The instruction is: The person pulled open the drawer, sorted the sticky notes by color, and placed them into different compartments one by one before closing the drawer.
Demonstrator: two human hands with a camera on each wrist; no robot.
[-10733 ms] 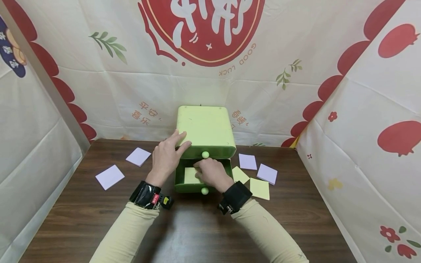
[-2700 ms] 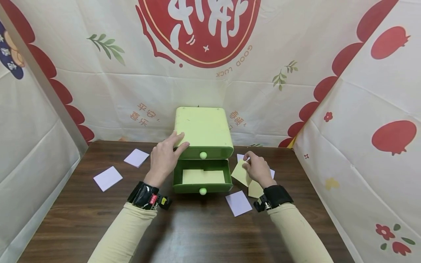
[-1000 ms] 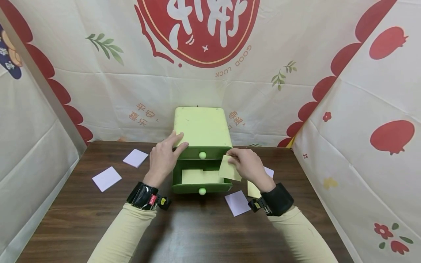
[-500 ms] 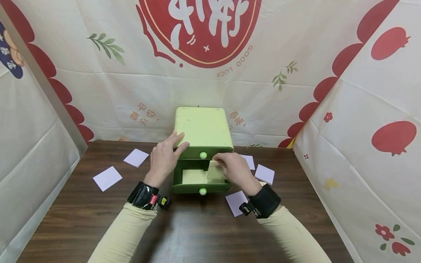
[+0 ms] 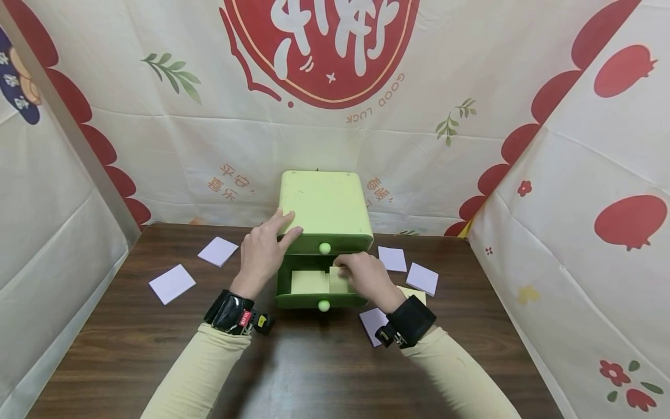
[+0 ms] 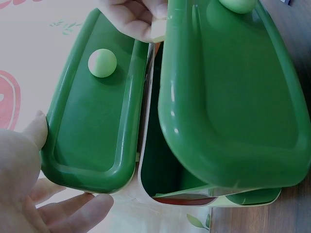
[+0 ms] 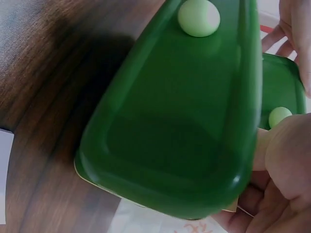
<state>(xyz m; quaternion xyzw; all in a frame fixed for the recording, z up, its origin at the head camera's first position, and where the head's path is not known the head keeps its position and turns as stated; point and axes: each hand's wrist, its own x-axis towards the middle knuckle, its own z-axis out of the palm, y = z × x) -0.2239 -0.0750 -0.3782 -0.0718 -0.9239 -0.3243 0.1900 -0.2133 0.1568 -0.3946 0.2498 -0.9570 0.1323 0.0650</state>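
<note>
A small light-green drawer cabinet (image 5: 324, 201) stands at the back of the table with its lower drawer (image 5: 299, 301) pulled out. My left hand (image 5: 262, 253) rests on the cabinet's upper left corner, thumb and fingers spread over the edge. Over the drawer's right half, my right hand (image 5: 369, 279) pinches a yellow sticky note pad (image 5: 337, 281) that is partly inside. Another yellow pad (image 5: 310, 282) sits in the drawer's left half. The left wrist view shows the right fingertips and the held pad's edge (image 6: 158, 30) between the drawer fronts; the right wrist view mostly shows the lower drawer's front (image 7: 175, 111).
Two lilac pads (image 5: 173, 284) lie left of the cabinet. To the right are two lilac pads (image 5: 392, 259) and a yellow pad (image 5: 416, 295); another lilac pad (image 5: 371, 323) lies partly under the right wrist. The upper drawer (image 5: 298, 243) is closed.
My right hand has picked up a yellow pad from the table's right side, carried it left over the drawer and lowered it inside. The left hand stays on the cabinet.
</note>
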